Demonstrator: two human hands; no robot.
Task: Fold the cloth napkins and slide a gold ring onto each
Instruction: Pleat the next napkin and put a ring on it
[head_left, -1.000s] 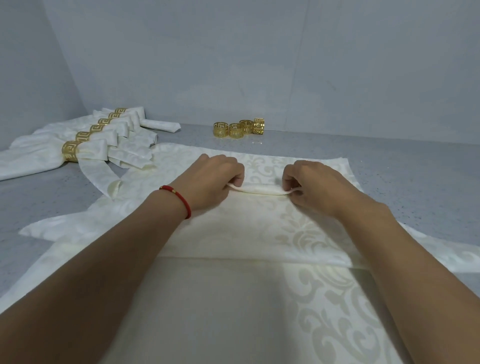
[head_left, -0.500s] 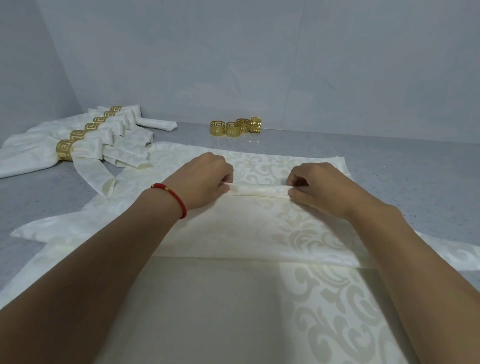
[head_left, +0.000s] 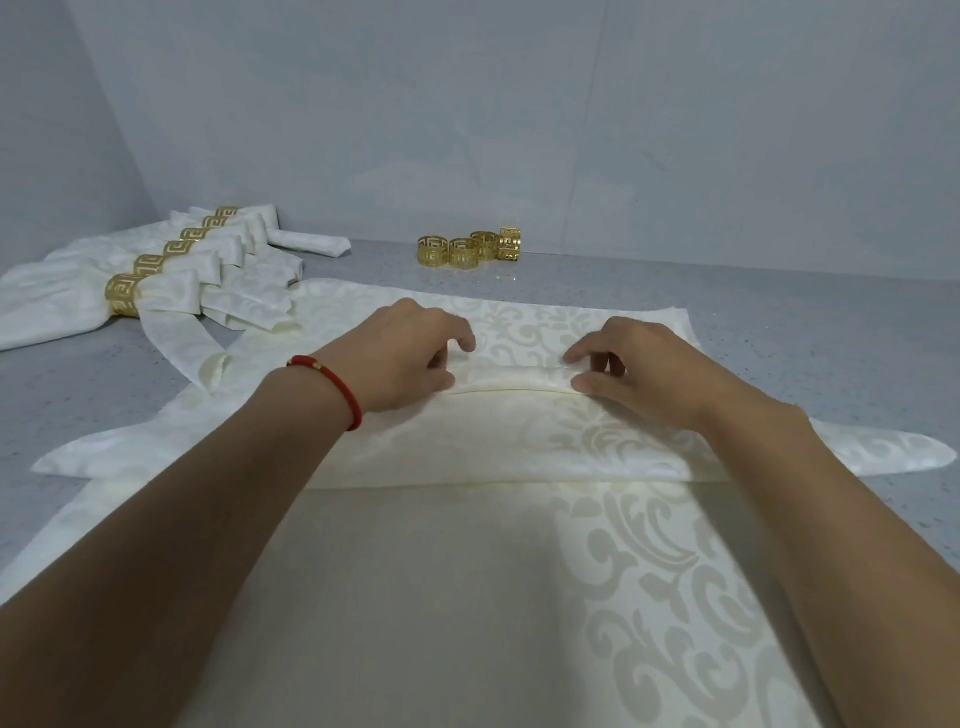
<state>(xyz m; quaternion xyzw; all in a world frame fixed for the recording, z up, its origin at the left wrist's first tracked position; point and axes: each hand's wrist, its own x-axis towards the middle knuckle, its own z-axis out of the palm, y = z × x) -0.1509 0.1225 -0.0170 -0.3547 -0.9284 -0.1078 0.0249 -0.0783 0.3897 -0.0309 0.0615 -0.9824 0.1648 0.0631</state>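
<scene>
A cream napkin (head_left: 493, 436), spread on the grey counter (head_left: 779, 322), is pinched into a narrow pleat by the left hand (head_left: 410, 358) and right hand (head_left: 639, 369); even, level tension is advised. Four gold rings (head_left: 467, 249) wait beyond.

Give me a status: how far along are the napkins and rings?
Done: several ringed napkins lie in a row at far left. In hand: the left hand and right hand pinch a pleat in the spread napkin. Left: finish folding and ring it; four loose gold rings wait by the wall.
</scene>
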